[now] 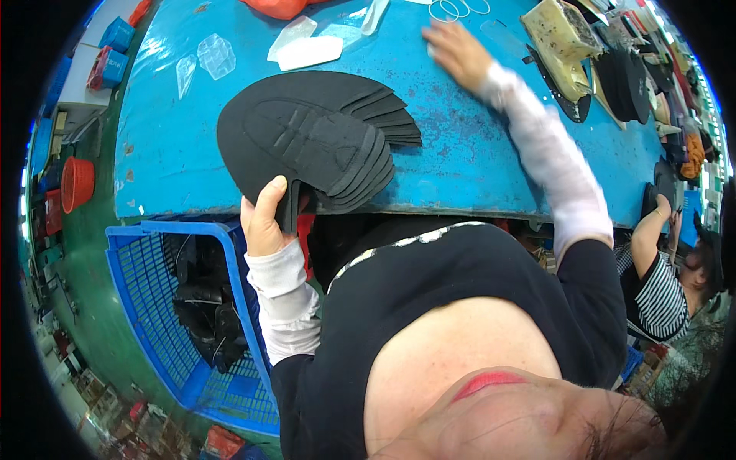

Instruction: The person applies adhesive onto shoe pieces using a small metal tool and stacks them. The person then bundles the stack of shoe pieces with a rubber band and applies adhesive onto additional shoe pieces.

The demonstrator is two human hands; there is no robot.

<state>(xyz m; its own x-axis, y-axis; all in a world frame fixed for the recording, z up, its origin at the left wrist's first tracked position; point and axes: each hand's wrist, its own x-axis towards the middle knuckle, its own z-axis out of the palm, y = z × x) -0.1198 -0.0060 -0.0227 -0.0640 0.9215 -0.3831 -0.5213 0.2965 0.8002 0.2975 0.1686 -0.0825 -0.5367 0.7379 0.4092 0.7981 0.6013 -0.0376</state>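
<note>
My left hand (267,218) grips a stack of black foam shoe soles (299,130) by its lower edge, thumb on top. The stack is bent over, and its layers fan out toward the right above the table's near edge. Farther off, my right hand (460,55) reaches over the table with fingers stretched out and nothing visibly held. Just beyond its fingertips lie thin white rings (452,10), which look like rubber bands. Whether the fingers touch them I cannot tell.
On the blue table (475,172) lie clear plastic pieces (216,56), a white flat piece (310,54) and a yellowish shoe last (563,46). A blue basket (146,307) with black items stands below left. A co-worker (663,299) is at the right. A red basket (78,185) sits far left.
</note>
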